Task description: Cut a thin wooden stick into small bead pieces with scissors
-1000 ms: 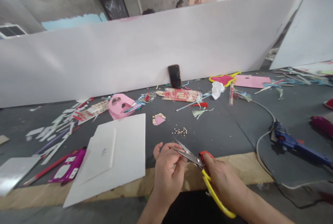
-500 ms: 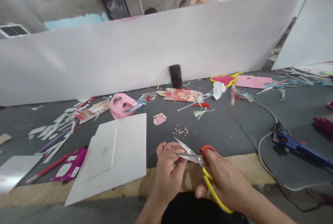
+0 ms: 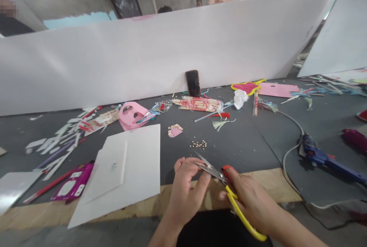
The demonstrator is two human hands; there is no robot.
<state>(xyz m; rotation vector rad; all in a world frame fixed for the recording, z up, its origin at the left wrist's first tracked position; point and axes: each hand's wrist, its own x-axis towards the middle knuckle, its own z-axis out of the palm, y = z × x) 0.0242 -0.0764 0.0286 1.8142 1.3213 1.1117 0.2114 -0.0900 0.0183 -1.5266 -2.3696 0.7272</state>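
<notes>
My right hand [image 3: 249,201] grips a pair of scissors [image 3: 223,186] with yellow and red handles, their steel blades pointing left and slightly apart. My left hand [image 3: 187,189] is curled in a pinch right at the blade tips, holding something too small to make out. Both hands hover over the near wooden edge of the dark grey table [image 3: 246,143]. A small heap of pale beads [image 3: 198,144] lies just beyond the blades. A little pink piece rimmed with beads [image 3: 174,130] sits further back.
Large white sheets [image 3: 129,170] lie at my left beside a magenta packet [image 3: 73,186]. A blue glue gun [image 3: 323,159] with a white cable lies at right. A phone [image 3: 193,83] leans on the white partition [image 3: 172,48]. Paper scraps, sticks and pink cut-outs litter the back.
The scissor blades have closed most of the way since half a second ago. My left hand has shifted slightly toward the blades. The view has drifted a little.
</notes>
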